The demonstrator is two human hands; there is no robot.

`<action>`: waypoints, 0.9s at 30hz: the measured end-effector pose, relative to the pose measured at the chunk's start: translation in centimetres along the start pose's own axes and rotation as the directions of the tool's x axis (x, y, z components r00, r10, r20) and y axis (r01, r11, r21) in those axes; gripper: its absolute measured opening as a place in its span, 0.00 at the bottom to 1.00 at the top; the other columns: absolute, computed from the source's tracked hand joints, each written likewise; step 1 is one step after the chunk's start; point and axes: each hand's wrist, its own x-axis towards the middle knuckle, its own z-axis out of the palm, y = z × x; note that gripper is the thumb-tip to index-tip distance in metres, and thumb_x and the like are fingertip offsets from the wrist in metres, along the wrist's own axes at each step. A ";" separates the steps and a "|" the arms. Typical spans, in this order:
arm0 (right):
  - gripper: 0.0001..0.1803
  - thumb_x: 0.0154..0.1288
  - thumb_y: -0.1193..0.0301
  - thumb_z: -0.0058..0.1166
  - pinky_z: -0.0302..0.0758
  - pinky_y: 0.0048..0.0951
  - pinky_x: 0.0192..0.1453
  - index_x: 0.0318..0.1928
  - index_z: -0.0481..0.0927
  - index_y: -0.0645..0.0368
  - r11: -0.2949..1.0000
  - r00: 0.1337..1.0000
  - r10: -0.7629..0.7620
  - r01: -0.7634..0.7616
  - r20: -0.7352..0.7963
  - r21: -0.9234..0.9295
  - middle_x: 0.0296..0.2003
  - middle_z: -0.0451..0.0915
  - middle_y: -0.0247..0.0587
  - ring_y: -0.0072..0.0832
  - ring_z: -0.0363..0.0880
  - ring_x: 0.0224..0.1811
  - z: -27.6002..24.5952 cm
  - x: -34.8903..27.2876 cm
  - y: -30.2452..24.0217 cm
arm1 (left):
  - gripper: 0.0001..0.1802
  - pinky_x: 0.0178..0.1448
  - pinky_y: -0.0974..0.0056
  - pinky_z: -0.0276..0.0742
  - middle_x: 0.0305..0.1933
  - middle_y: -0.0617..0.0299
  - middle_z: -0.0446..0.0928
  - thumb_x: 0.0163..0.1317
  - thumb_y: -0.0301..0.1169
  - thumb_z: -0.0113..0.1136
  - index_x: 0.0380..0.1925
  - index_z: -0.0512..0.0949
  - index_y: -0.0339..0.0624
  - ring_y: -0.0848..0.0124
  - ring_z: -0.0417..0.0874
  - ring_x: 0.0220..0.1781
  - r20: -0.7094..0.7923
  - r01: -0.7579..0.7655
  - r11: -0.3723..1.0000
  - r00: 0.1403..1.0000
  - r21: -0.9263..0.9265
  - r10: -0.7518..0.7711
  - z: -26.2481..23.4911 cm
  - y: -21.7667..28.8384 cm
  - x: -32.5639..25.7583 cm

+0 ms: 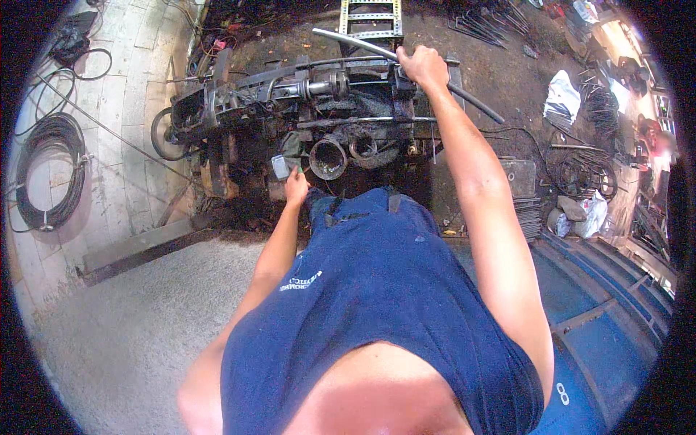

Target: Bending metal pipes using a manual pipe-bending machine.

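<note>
My right hand [424, 67] is closed around a long grey metal bar [362, 46], reaching over the far side of a dark, greasy machine [254, 90]. The bar slants from upper left to lower right and sticks out on both sides of the fist. At the machine's near side, my left hand [296, 185] has its fingers bent together beside a small pale grey box [280, 167]. Whatever those fingers hold is too small to make out. To the right of that hand, a round, open-mouthed metal cylinder [328, 158] faces me.
A yellowish perforated metal frame [370, 18] stands beyond the machine. Coiled black cable [51, 172] lies on the left wall. Rods [489, 25] are scattered at far right, near a white sack [562, 98]. Blue metal panels [605, 341] lie at lower right.
</note>
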 end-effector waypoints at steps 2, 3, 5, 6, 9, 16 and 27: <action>0.36 0.61 0.40 0.44 0.76 0.47 0.54 0.43 0.82 0.64 1.000 1.000 -0.005 0.005 -0.004 -0.003 0.44 0.81 0.60 0.51 0.81 0.49 -0.1 -0.2 -0.2 | 0.29 0.40 0.62 0.77 0.24 0.58 0.82 0.69 0.45 0.44 0.67 0.64 0.46 0.68 0.83 0.28 -0.008 0.005 1.000 1.000 -0.006 -0.005 -0.1 0.4 -0.4; 0.36 0.60 0.40 0.45 0.76 0.47 0.54 0.43 0.82 0.64 1.000 1.000 -0.005 0.005 -0.003 0.013 0.44 0.81 0.59 0.51 0.81 0.49 -0.3 -0.3 -0.2 | 0.29 0.40 0.62 0.77 0.24 0.58 0.82 0.69 0.45 0.44 0.67 0.64 0.46 0.67 0.83 0.28 -0.016 0.010 1.000 1.000 -0.013 -0.010 -0.1 0.6 -0.5; 0.36 0.60 0.40 0.45 0.76 0.46 0.54 0.44 0.82 0.64 1.000 1.000 -0.002 0.002 -0.005 0.028 0.45 0.81 0.59 0.51 0.81 0.49 -0.2 -0.3 0.0 | 0.29 0.40 0.62 0.76 0.25 0.57 0.82 0.69 0.46 0.44 0.67 0.64 0.46 0.67 0.83 0.29 -0.021 0.002 1.000 1.000 -0.003 -0.002 -0.2 1.0 -0.8; 0.35 0.60 0.41 0.45 0.77 0.47 0.52 0.43 0.83 0.61 1.000 0.999 -0.006 0.006 -0.050 0.009 0.43 0.82 0.58 0.50 0.81 0.48 0.3 0.0 0.4 | 0.29 0.40 0.61 0.76 0.25 0.56 0.82 0.69 0.47 0.44 0.67 0.64 0.46 0.67 0.83 0.29 -0.025 -0.006 1.000 1.000 0.006 0.006 -0.2 1.2 -0.9; 0.33 0.60 0.41 0.45 0.78 0.47 0.50 0.43 0.84 0.59 1.000 0.998 0.006 -0.007 -0.068 -0.008 0.42 0.83 0.56 0.49 0.82 0.46 0.5 0.2 1.0 | 0.29 0.41 0.61 0.76 0.26 0.55 0.82 0.69 0.47 0.44 0.66 0.65 0.45 0.66 0.84 0.30 -0.008 0.036 0.999 0.999 -0.029 -0.036 -0.2 1.9 -1.2; 0.34 0.61 0.40 0.45 0.78 0.47 0.51 0.44 0.84 0.60 1.000 1.000 0.005 -0.005 0.007 -0.009 0.43 0.82 0.58 0.50 0.82 0.48 -0.3 -0.2 -0.1 | 0.29 0.40 0.61 0.77 0.25 0.55 0.82 0.69 0.45 0.45 0.66 0.65 0.42 0.66 0.84 0.30 -0.025 0.007 0.998 1.000 -0.064 -0.009 0.3 -0.1 0.0; 0.35 0.60 0.40 0.45 0.77 0.47 0.52 0.43 0.83 0.61 1.000 1.000 0.020 -0.020 -0.013 0.004 0.43 0.82 0.57 0.50 0.82 0.47 0.1 -0.1 0.1 | 0.29 0.30 0.64 0.75 0.22 0.59 0.81 0.68 0.45 0.47 0.67 0.65 0.49 0.71 0.79 0.20 -0.009 0.013 0.999 1.000 -0.053 -0.013 -0.1 0.8 -0.6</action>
